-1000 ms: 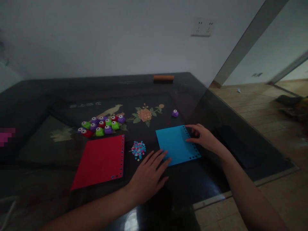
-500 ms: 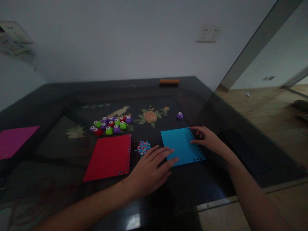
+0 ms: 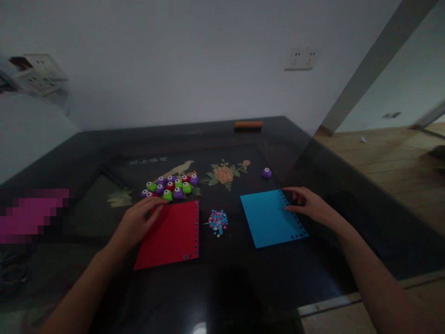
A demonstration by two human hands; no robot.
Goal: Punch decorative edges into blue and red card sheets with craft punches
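A: Report the left hand point(image 3: 137, 221).
B: It lay flat, fingers loosely spread, on the upper left corner of the red sheet point(image 3: 170, 234), holding nothing. Just beyond it sat the cluster of small punches point(image 3: 171, 185).

A: And the right hand point(image 3: 309, 206)?
B: It rested at the perforated right edge of the blue sheet point(image 3: 271, 218), fingers extended, gripping nothing. Both sheets lay flat on the dark table point(image 3: 243, 287).

A: What was obscured?
B: Dim light hid the punch details. The confetti pile point(image 3: 218, 221) between the sheets was too small to resolve. A pink patch point(image 3: 31, 215) at far left was pixelated.
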